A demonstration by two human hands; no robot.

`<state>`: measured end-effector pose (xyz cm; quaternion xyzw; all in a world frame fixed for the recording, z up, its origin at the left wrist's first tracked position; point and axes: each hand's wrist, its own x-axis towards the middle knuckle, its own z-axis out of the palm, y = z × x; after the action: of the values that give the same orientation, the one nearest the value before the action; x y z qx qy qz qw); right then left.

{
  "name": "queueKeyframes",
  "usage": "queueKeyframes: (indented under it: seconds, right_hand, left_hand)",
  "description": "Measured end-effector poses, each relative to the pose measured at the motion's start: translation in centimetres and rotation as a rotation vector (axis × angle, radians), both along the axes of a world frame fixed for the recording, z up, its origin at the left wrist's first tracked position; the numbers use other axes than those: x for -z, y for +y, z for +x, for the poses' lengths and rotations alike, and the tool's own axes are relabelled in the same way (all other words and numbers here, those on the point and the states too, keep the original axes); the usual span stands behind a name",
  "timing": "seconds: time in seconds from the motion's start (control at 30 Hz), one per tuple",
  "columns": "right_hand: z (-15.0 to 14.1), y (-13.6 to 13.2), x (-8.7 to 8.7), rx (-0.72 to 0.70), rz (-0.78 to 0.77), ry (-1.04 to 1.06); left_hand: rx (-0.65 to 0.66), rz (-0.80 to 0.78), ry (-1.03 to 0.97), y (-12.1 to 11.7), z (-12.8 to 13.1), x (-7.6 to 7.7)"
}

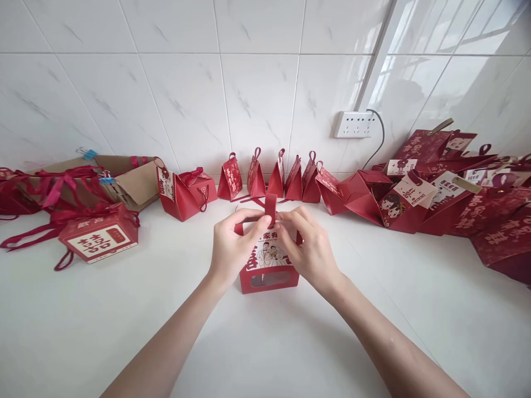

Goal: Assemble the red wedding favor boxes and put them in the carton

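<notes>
A red gift box (pixel 269 258) stands upright on the white table in front of me. Its front carries a white panel with a drawn couple and an oval window below. A flat red strap loop (pixel 271 205) sticks up from its top. My left hand (pixel 230 243) pinches the box's top edge at the left of the strap, thumb in front and fingers behind. Opposite it, my right hand (pixel 312 243) is closed on the top edge at the strap's right side. The fingers cover part of the box's upper corners.
Several small red boxes (pixel 283 178) with loops line the tiled wall. On the left lie a red box with ribbon (pixel 99 235) and brown cardboard pieces (pixel 139 182) with blue clips. Many red boxes (pixel 450 204) pile up at right, near a power strip (pixel 354 125).
</notes>
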<state>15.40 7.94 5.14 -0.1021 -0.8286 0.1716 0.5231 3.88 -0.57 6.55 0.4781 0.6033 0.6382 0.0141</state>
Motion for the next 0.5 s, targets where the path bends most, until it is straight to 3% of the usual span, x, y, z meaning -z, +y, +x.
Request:
queueKeyframes:
  seconds: [0.13,0.33,0.5]
  right_hand:
    - [-0.1,-0.2,0.4,0.017,0.054,0.009]
    - [-0.1,-0.1,1.2,0.203,0.331,0.165]
    - [0.1,-0.1,1.1,0.192,0.371,0.129]
  left_hand:
    - [0.005,-0.038,-0.043,-0.1,0.2,-0.2]
    - [0.015,-0.051,-0.068,-0.2,0.2,-0.1]
    - [-0.013,-0.073,-0.07,-0.2,0.2,0.1]
